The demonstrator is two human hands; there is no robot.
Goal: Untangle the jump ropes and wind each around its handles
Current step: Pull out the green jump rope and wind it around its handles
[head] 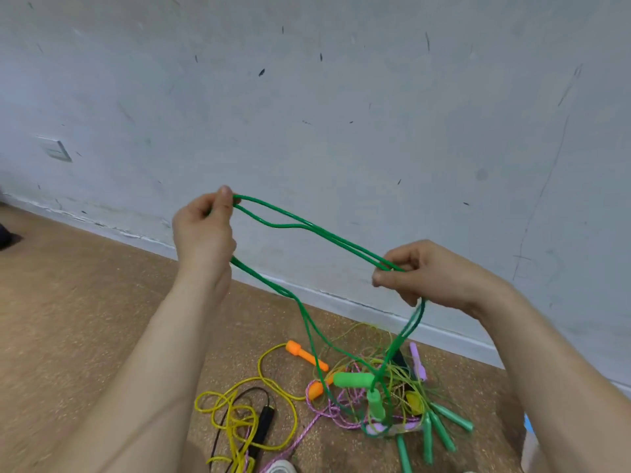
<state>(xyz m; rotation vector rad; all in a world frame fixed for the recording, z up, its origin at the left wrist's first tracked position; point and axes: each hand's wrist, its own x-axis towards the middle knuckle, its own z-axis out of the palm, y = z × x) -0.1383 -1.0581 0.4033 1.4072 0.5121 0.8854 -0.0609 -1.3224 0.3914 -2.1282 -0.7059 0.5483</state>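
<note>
A green jump rope [307, 227] is stretched in doubled strands between my hands, held up in front of the wall. My left hand [205, 230] pinches one folded end between thumb and fingers. My right hand [423, 271] grips the other end, lower and to the right. From both hands strands hang down to two green handles [355, 379] that rest on a tangled pile of ropes [386, 397] on the floor.
On the cork-coloured floor lie a yellow rope [232, 401] with orange handles [305, 356], a pink rope [304, 428], a black handle [264, 425], a purple handle [418, 361] and several thin green handles [440, 428]. A grey wall [341, 97] stands close behind.
</note>
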